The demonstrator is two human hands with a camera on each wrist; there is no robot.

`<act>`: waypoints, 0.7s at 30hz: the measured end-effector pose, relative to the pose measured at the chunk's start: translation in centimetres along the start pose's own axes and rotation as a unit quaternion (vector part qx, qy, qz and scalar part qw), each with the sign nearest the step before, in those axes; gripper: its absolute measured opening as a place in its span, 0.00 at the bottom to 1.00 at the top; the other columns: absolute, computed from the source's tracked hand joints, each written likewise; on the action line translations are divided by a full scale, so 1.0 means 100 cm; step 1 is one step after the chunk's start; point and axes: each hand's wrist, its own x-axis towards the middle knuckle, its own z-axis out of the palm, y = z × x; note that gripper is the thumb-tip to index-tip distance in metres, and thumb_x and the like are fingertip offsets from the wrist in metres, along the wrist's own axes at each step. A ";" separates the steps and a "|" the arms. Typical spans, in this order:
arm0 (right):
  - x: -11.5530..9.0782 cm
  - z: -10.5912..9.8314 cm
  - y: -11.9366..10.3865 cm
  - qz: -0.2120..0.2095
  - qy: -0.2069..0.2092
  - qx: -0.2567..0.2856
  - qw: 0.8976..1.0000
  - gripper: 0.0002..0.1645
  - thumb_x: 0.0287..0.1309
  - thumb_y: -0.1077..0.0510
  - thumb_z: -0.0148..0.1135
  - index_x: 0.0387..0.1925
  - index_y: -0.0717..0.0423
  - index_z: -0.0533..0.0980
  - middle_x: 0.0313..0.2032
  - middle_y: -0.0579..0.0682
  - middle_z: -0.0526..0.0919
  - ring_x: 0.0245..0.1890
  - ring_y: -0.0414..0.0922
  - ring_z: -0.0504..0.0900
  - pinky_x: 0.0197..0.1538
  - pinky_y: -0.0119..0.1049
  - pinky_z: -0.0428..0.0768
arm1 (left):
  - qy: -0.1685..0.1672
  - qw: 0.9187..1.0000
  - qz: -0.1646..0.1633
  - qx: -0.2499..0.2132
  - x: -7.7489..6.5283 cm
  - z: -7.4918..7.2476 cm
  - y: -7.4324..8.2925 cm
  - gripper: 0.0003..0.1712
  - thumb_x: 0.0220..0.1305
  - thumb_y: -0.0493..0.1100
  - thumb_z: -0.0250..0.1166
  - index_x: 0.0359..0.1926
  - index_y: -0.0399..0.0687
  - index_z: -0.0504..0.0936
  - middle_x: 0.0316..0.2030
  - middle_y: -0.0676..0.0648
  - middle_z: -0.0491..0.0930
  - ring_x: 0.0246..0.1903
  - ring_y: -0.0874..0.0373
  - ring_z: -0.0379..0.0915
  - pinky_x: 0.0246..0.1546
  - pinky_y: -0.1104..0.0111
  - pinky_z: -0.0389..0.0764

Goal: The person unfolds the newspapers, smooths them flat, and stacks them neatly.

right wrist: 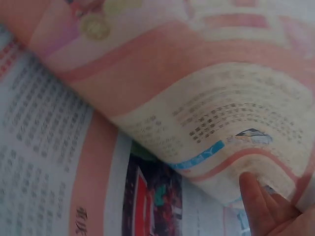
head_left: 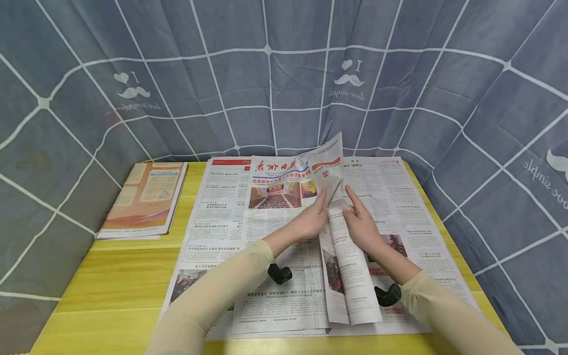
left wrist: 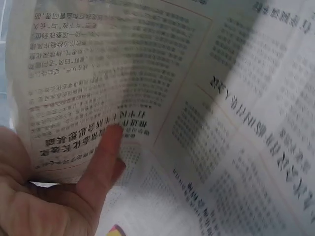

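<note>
A printed newspaper (head_left: 284, 246) lies spread out, with part of a sheet lifted and folded over near its middle. My left hand (head_left: 312, 219) grips the raised sheet (head_left: 330, 162), whose top corner stands up against the curtain. In the left wrist view, one finger of the left hand (left wrist: 64, 196) lies along the printed side of the sheet (left wrist: 98, 83), with the thumb at its edge. My right hand (head_left: 364, 229) holds the folded strip (head_left: 355, 276) from its right side. The right wrist view has that hand's fingertips (right wrist: 251, 189) at the curved sheet (right wrist: 147, 83).
A stack of booklets (head_left: 139, 202) with an orange cover lies at the left on the yellow wooden table (head_left: 115, 286). A grey checked curtain (head_left: 293, 79) hangs behind and along both sides. Black wrist straps (head_left: 279, 273) show at the sleeves.
</note>
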 end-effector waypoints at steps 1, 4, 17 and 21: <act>0.000 -0.001 0.000 -0.005 0.005 -0.022 1.000 0.37 0.81 0.56 0.39 0.83 0.35 0.42 0.54 0.70 0.80 0.35 0.54 0.85 0.38 0.43 0.84 | 0.002 1.000 0.006 0.020 -0.001 -0.002 0.001 0.36 0.83 0.43 0.35 0.82 0.47 0.29 0.79 0.36 0.47 0.45 0.51 0.81 0.55 0.61 0.77; -0.001 -0.004 -0.003 -0.009 0.012 -0.059 0.998 0.36 0.82 0.53 0.38 0.83 0.34 0.43 0.61 0.67 0.76 0.41 0.56 0.85 0.41 0.46 0.84 | 0.005 0.998 0.013 0.063 -0.004 -0.009 0.003 0.36 0.84 0.42 0.35 0.83 0.52 0.30 0.62 0.29 0.75 0.13 0.55 0.60 0.26 0.62 0.76; -0.003 -0.021 -0.020 0.013 -0.007 -0.043 0.999 0.34 0.82 0.50 0.38 0.81 0.26 0.45 0.65 0.63 0.71 0.44 0.56 0.84 0.38 0.47 0.85 | 0.019 0.999 0.019 0.021 -0.027 -0.053 0.019 0.33 0.83 0.44 0.40 0.82 0.67 0.48 0.79 0.47 0.51 0.62 0.56 0.69 0.58 0.58 0.73; -0.005 -0.030 -0.026 0.014 -0.008 -0.026 1.000 0.34 0.82 0.49 0.39 0.81 0.24 0.46 0.63 0.62 0.72 0.41 0.55 0.85 0.36 0.47 0.86 | 0.012 0.998 -0.004 -0.061 -0.042 -0.074 0.028 0.32 0.83 0.44 0.42 0.82 0.69 0.50 0.81 0.53 0.38 0.75 0.54 0.52 0.58 0.51 0.76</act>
